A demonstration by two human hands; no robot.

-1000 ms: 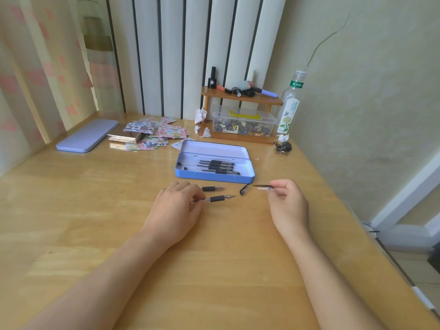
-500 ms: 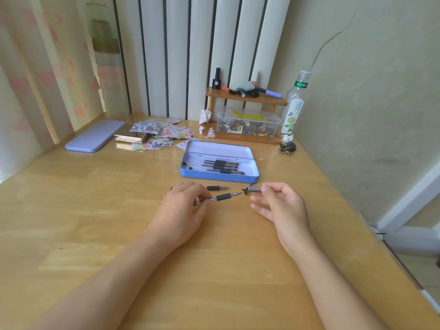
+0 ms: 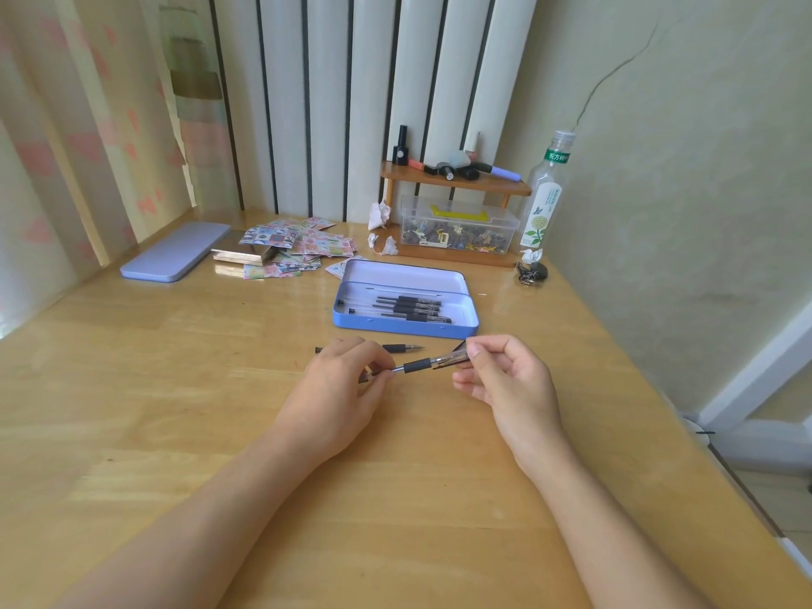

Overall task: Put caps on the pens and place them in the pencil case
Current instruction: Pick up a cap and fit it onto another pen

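Observation:
My left hand (image 3: 338,389) pinches the barrel of a black-grip pen (image 3: 415,366) just above the table. My right hand (image 3: 505,380) holds a clear cap (image 3: 452,357) between thumb and forefinger, and the cap sits over the pen's tip. Behind my left hand a second pen (image 3: 402,347) lies uncapped on the wooden table, partly hidden by my fingers. Further back stands the open blue pencil case (image 3: 465,329) with several capped pens (image 3: 404,307) lying in it.
The case's lid (image 3: 175,252) lies at the far left. A pile of stickers (image 3: 294,248) and a small box are behind the case. A wooden shelf (image 3: 457,180), a clear storage box (image 3: 457,232), a bottle (image 3: 545,200) and keys (image 3: 531,272) line the back right.
My right hand has brought the cap leftward onto the pen's tip, and both hands have lifted the pen slightly off the table. The second pen stayed where it lay.

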